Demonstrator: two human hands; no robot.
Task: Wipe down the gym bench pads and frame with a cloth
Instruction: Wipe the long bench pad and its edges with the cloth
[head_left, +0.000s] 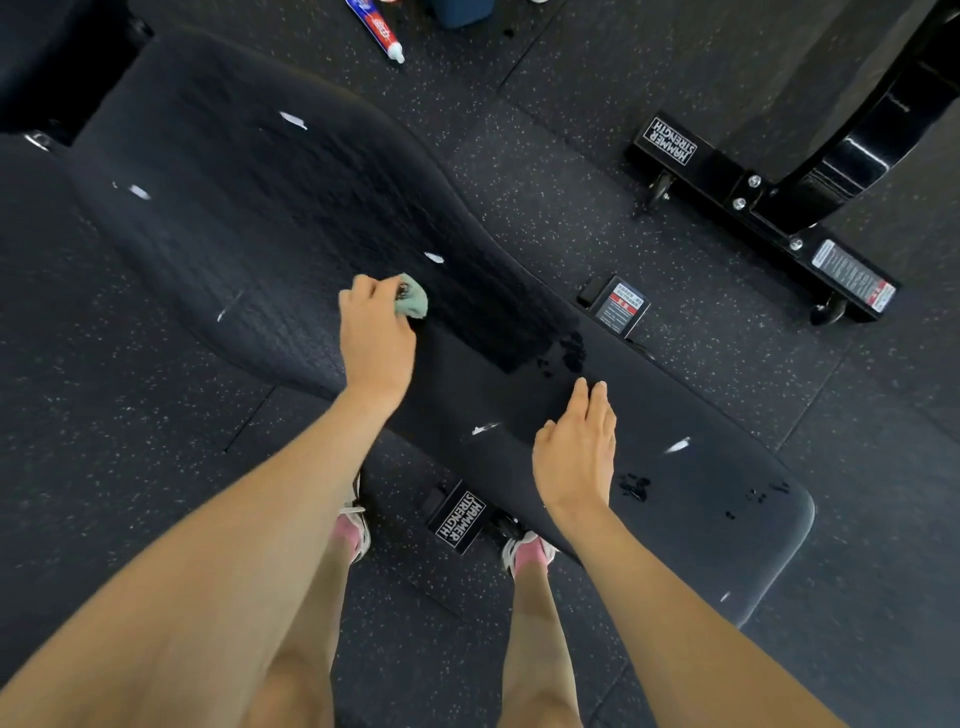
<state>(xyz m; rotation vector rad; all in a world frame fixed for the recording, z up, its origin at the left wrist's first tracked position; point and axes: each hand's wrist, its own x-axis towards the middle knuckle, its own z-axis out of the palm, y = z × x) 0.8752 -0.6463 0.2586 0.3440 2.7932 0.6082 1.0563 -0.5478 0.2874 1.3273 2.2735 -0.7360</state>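
The left hand (376, 338) gripped a cloth (414, 302) on the pad (249, 208), a wet patch (483, 301) just beyond it; the right hand (576, 447) lay flat nearby (a tube (382, 28) lay far beyond).

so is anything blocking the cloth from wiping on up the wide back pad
Nothing visible does. The left hand holds the cloth on the back pad, which carries only small white marks. The right hand is off that path.

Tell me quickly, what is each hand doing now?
Left hand: grips the cloth, on the bench.
Right hand: open, fingers straight, over the bench.
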